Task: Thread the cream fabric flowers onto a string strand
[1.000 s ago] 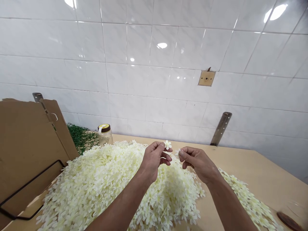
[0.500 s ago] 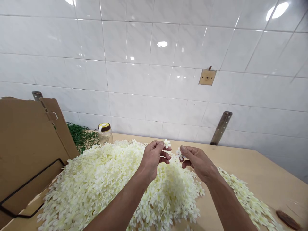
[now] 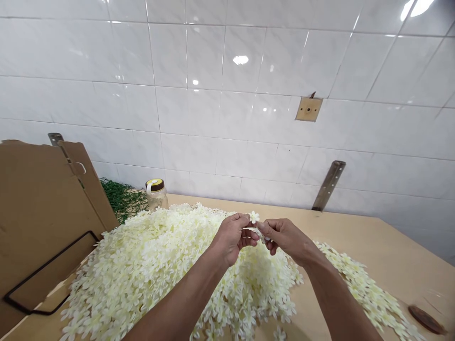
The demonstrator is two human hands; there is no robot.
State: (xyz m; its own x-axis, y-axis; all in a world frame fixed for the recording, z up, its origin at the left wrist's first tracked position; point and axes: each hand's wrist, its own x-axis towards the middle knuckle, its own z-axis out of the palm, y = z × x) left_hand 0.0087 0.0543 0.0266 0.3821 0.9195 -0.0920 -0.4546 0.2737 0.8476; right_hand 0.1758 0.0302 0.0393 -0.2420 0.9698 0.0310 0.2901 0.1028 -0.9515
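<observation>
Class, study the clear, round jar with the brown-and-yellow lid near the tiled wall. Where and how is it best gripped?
Probably around its upper body, just below the lid, coming from above: the jar stands upright with its top exposed, while heaped creamy-white flowers crowd its front and tangled green netting lies to its left.

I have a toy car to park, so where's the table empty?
Bare table lies between the metal strip and the smaller flower pile. A thin bare band borders the wall. Left is crowded: big flower pile, jar, green tangle, cardboard.
</observation>
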